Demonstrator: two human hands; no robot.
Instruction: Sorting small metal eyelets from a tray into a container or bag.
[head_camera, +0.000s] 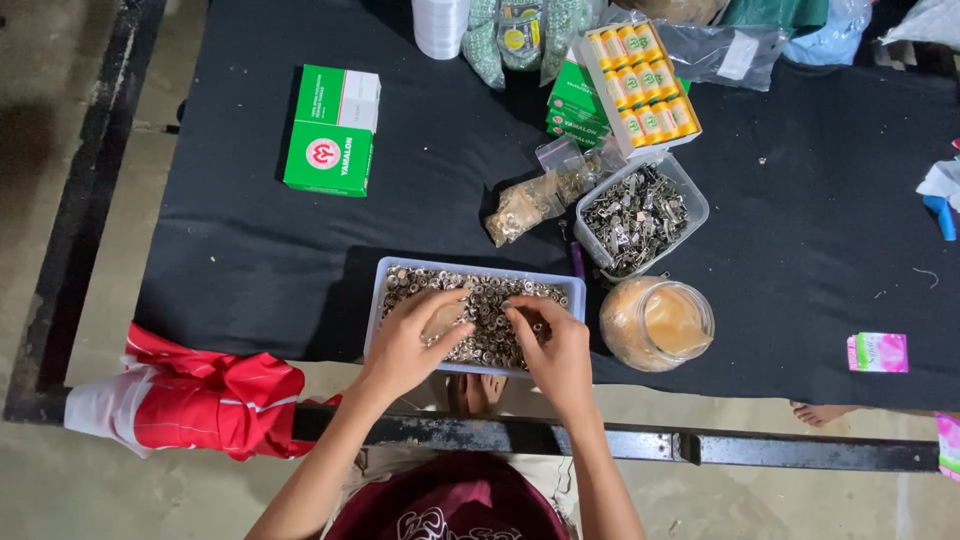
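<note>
Two hands work inside a shallow clear tray (382, 290) heaped with small metal rings (490, 300), which sits at the near edge of a black-covered table (250, 240). The left hand (410, 340) lies palm down on the rings, fingers curled and partly spread into the heap; whether it pinches any single ring cannot be told. The right hand (555, 350) rests beside it, its fingers bent close together with the tips down among the rings, almost touching the left hand's fingertips. Just right of the right hand stands a round clear jar (657, 323) of pale orange contents. Beyond that hand, farther up the table, sits a clear tub (640, 212) of grey metal clips, with small plastic bags (530, 200) of metal bits just left of it. Farther still lies an open box of yellow thread spools (643, 85). Well beyond the left hand and off to its left lies a green and white carton (332, 130). Red and white cloth (190, 395) hangs from the table's edge left of the left forearm.
</note>
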